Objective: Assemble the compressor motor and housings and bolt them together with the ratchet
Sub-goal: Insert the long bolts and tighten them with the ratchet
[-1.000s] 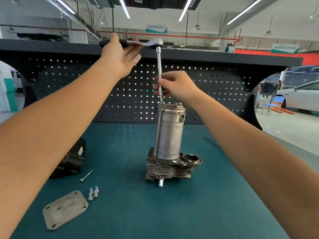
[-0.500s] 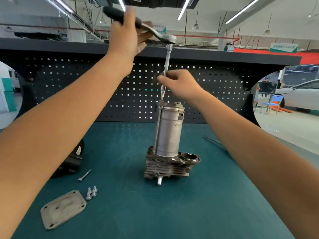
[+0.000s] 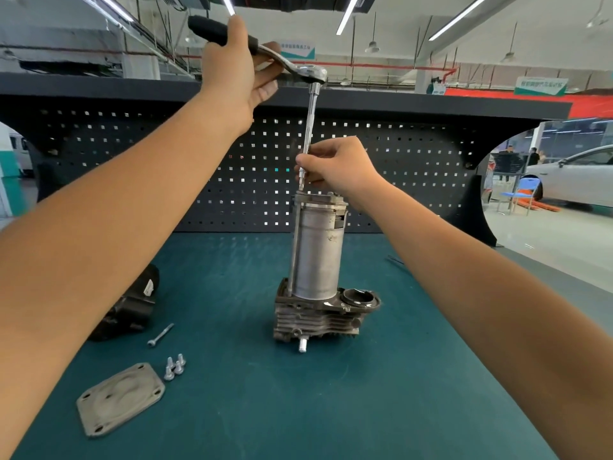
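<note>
Presently the compressor stands near the middle of the green mat (image 3: 365, 410), well apart from every table edge. Open mat stretches from its base toward four, five and six o'clock. The table's right edge runs at three o'clock, with shop floor beyond. A black pegboard (image 3: 414, 180) closes off twelve o'clock, behind the unit.

The grey motor (image 3: 316, 254) stands upright, long axis vertical, seated in the finned housing (image 3: 315, 322), whose round port faces up at three o'clock. A long rod runs up the motor's left side.

The extension bar (image 3: 308, 134) rises from the motor's top cap, leaning slightly toward one o'clock. The ratchet (image 3: 298, 69) sits on top, its handle pointing to ten o'clock. The left hand (image 3: 235, 71) has fingers curled round the black grip. The right hand (image 3: 338, 167) pinches the bar's lower end between thumb and fingertips, just above the cap.

At eight o'clock lie a long bolt (image 3: 161, 334), three short bolts (image 3: 174, 366) and a flat cover plate (image 3: 121, 398). A black part (image 3: 132, 307) sits at nine o'clock, partly hidden by the left forearm.
</note>
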